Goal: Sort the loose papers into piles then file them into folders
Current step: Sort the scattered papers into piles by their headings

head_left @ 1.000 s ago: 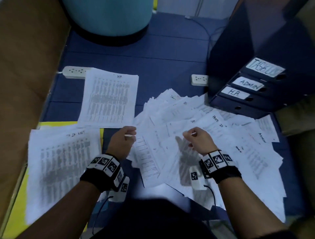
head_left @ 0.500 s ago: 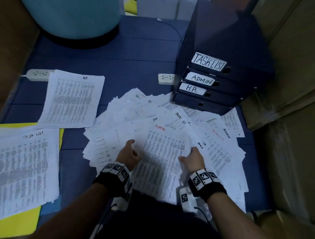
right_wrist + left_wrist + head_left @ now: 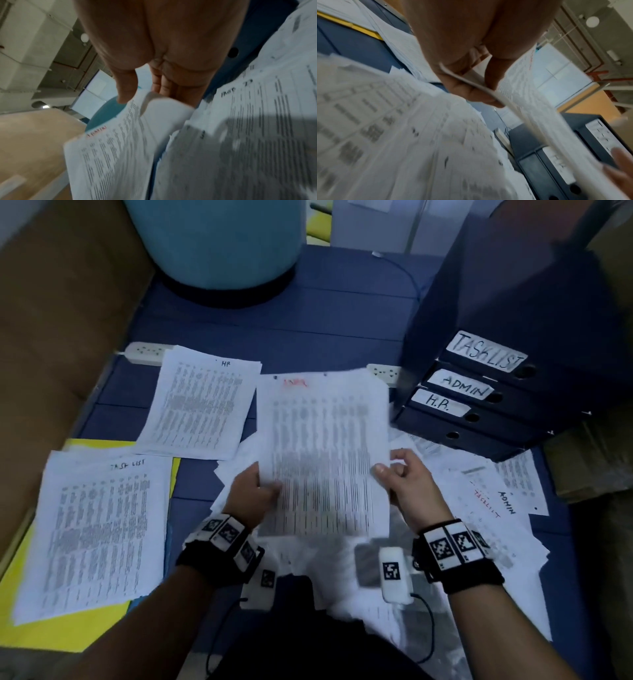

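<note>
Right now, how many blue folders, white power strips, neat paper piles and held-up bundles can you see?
Blue folders: 4 (TASKLIST, ADMIN, H.R., unlabelled one)
White power strips: 2 (left strip, right strip)
Neat paper piles: 2 (HR pile, TASK LIST pile)
Held-up bundle: 1
Total: 9

the top folder (image 3: 486, 356) in the dark stack has a white label that says "tasklist". the folder under it (image 3: 460, 388) says "admin". the next one down (image 3: 440, 402) says "h.r.". the paper pile at the back (image 3: 202, 405) has "hr" written at its top. the pile on the left (image 3: 99, 532) says "task list". a loose sheet on the right (image 3: 507, 503) says "admin" in black, and beside it red letters say "tasklist". the held sheet (image 3: 322, 453) has a red word on top, too blurry to read. in the right wrist view a sheet (image 3: 248, 94) shows "23".
</note>
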The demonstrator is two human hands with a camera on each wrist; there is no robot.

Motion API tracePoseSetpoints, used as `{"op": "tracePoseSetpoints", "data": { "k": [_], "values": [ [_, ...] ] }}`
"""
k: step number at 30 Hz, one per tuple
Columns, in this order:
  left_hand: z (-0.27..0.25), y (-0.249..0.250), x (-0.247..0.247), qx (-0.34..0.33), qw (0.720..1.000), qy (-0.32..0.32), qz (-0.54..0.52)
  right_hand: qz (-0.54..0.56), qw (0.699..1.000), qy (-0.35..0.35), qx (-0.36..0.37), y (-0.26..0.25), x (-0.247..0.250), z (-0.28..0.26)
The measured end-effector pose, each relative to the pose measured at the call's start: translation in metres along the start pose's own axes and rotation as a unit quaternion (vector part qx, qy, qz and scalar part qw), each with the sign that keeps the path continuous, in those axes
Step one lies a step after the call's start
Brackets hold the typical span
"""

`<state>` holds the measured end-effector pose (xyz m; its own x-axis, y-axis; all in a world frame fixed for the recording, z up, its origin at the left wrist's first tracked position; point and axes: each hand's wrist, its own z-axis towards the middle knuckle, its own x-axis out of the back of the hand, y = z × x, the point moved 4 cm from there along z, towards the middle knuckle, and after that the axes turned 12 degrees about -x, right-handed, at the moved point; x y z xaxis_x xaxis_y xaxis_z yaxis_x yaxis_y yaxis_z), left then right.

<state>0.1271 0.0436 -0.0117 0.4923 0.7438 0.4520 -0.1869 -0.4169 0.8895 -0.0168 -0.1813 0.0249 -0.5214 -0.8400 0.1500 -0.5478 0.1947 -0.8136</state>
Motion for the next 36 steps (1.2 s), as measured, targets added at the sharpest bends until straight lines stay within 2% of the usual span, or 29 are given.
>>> {"op": "tracePoseSetpoints", "data": {
  "k": [2,5,7,11,14,18,21,25,29,32,36],
  "values": [
    [0.019,-0.007,0.021,0.003,0.999,0.035,-0.011,-0.056,0.997,-0.044,-0.041,0.003,-0.029,0.001],
    [0.046,-0.021,0.045,0.016,0.998,0.046,-0.042,-0.016,0.994,-0.065,-0.09,0.004,-0.069,0.011],
    [0.058,-0.031,0.057,0.044,0.993,0.064,-0.092,0.014,0.996,-0.015,-0.091,-0.006,-0.083,0.029],
    [0.068,-0.061,0.076,0.106,0.978,0.075,-0.162,-0.027,0.994,0.078,-0.072,-0.038,-0.098,0.082],
    [0.07,-0.084,0.085,0.133,0.977,0.052,-0.159,-0.065,0.987,0.114,-0.096,-0.051,-0.106,0.127],
    [0.068,-0.102,0.09,0.135,0.982,0.025,-0.127,-0.124,0.968,0.171,-0.133,-0.054,-0.115,0.168],
    [0.064,-0.104,0.09,0.131,0.985,0.009,-0.11,-0.167,0.96,0.171,-0.149,-0.045,-0.115,0.18],
    [0.063,-0.097,0.082,0.111,0.99,-0.009,-0.091,-0.151,0.963,0.166,-0.148,-0.042,-0.101,0.161],
    [0.058,-0.074,0.062,0.095,0.99,-0.038,-0.096,-0.13,0.97,0.162,-0.128,-0.032,-0.062,0.12],
    [0.05,-0.048,0.04,0.058,0.993,-0.061,-0.088,-0.137,0.97,0.15,-0.135,-0.007,-0.024,0.081],
    [0.033,-0.019,0.0,0.001,0.993,-0.108,-0.046,-0.145,0.961,0.174,-0.158,0.036,0.031,0.029]
  ]
}}
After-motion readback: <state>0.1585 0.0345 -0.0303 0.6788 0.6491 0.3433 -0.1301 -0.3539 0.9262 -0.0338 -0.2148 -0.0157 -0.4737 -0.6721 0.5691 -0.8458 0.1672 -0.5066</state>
